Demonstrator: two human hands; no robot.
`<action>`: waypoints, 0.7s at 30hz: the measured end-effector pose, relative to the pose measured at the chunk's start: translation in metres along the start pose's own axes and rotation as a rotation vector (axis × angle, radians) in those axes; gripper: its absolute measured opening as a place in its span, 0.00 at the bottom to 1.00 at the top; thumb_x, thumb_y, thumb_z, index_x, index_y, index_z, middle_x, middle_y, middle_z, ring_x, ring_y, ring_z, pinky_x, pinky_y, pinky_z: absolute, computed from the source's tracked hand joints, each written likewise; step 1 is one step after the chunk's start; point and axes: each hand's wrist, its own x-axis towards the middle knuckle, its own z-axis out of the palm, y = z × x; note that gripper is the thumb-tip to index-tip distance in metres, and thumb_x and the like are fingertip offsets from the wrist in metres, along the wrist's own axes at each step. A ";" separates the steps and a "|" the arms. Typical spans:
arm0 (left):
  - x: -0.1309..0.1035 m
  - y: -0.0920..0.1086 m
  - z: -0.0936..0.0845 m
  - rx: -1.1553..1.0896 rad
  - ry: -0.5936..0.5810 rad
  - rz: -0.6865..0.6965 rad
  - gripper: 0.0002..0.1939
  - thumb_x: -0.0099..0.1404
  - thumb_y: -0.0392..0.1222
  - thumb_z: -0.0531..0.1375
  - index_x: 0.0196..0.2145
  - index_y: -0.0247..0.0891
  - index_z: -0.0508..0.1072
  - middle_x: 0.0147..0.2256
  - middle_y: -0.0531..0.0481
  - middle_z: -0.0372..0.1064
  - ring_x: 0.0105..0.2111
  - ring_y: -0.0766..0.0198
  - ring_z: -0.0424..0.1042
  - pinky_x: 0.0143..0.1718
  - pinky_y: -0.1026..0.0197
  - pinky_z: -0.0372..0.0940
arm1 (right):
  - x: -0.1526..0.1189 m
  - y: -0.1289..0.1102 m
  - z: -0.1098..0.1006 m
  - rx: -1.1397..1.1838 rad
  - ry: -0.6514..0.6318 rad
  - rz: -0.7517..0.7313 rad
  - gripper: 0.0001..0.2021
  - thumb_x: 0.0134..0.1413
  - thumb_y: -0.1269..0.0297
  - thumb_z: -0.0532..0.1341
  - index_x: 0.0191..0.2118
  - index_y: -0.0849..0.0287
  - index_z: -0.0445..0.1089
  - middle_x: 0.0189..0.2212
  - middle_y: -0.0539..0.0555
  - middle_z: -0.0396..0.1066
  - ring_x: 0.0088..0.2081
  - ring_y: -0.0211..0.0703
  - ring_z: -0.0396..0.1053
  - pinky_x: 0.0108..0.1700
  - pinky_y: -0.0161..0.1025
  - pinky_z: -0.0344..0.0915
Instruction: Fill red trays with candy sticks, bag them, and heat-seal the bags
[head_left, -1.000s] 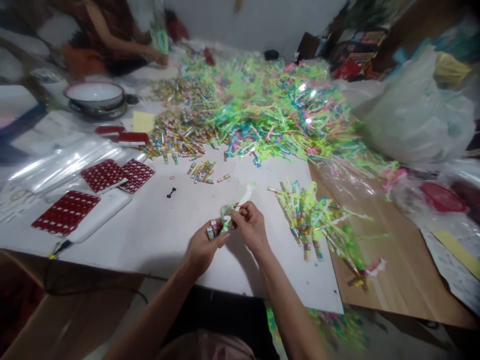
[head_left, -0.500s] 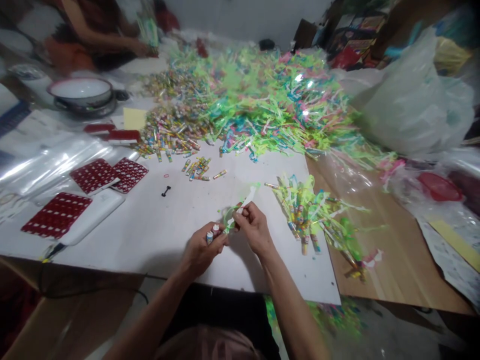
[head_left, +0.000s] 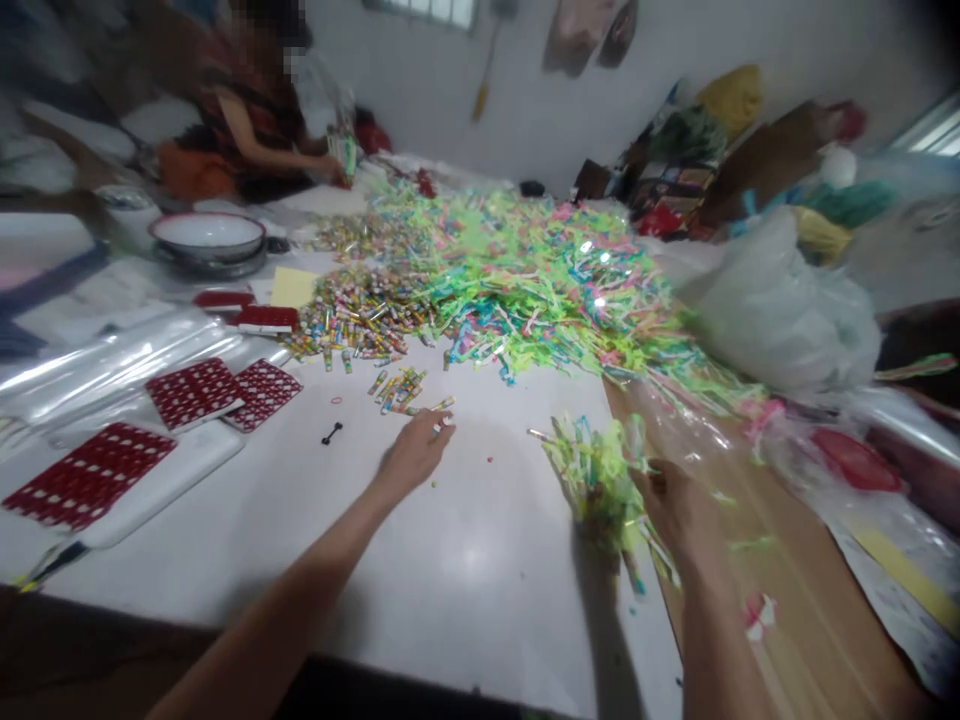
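Forward, left hand curls round tubes; right hand beside streamers.

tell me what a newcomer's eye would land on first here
Probably the bright heap of green, blue and pink streamers spread over the far middle of the white table, with a pile of small printed tubes along its left side. Nearer, the left hand is beside a little group of tubes, and the right hand is at the right edge of a smaller green bunch.
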 end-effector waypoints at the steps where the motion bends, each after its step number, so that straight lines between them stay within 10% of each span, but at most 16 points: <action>1: 0.020 -0.002 0.000 0.167 0.048 0.019 0.15 0.68 0.39 0.50 0.48 0.32 0.71 0.45 0.40 0.68 0.45 0.58 0.67 0.46 0.56 0.63 | 0.017 -0.003 -0.001 -0.126 0.041 -0.039 0.13 0.52 0.58 0.58 0.38 0.62 0.71 0.27 0.58 0.72 0.31 0.51 0.70 0.34 0.44 0.64; 6: 0.075 -0.007 0.024 0.433 0.081 0.039 0.17 0.60 0.21 0.47 0.38 0.23 0.74 0.44 0.29 0.66 0.50 0.47 0.63 0.50 0.45 0.58 | 0.089 -0.088 0.094 -0.276 -0.151 -0.331 0.15 0.57 0.69 0.54 0.50 0.62 0.67 0.46 0.62 0.70 0.46 0.49 0.69 0.45 0.40 0.63; 11: 0.054 -0.021 0.021 0.405 0.042 0.051 0.14 0.62 0.25 0.49 0.37 0.29 0.73 0.41 0.35 0.69 0.46 0.52 0.67 0.48 0.49 0.60 | 0.125 -0.134 0.185 -0.308 -0.201 -0.152 0.18 0.55 0.73 0.54 0.53 0.67 0.63 0.48 0.65 0.64 0.46 0.48 0.67 0.43 0.38 0.62; 17: -0.016 -0.033 0.003 -0.898 0.024 -0.442 0.26 0.55 0.60 0.62 0.42 0.35 0.68 0.32 0.47 0.70 0.32 0.59 0.71 0.34 0.55 0.68 | 0.060 -0.101 0.183 -0.159 -0.259 -0.288 0.25 0.48 0.77 0.56 0.54 0.62 0.61 0.46 0.60 0.62 0.41 0.45 0.67 0.43 0.37 0.62; 21: -0.048 -0.025 0.010 -1.295 -0.001 -0.683 0.39 0.36 0.58 0.72 0.42 0.35 0.68 0.30 0.50 0.69 0.27 0.64 0.69 0.27 0.62 0.65 | 0.005 -0.083 0.149 -0.003 -0.396 -0.284 0.27 0.45 0.76 0.58 0.54 0.59 0.60 0.48 0.57 0.61 0.35 0.40 0.68 0.40 0.36 0.64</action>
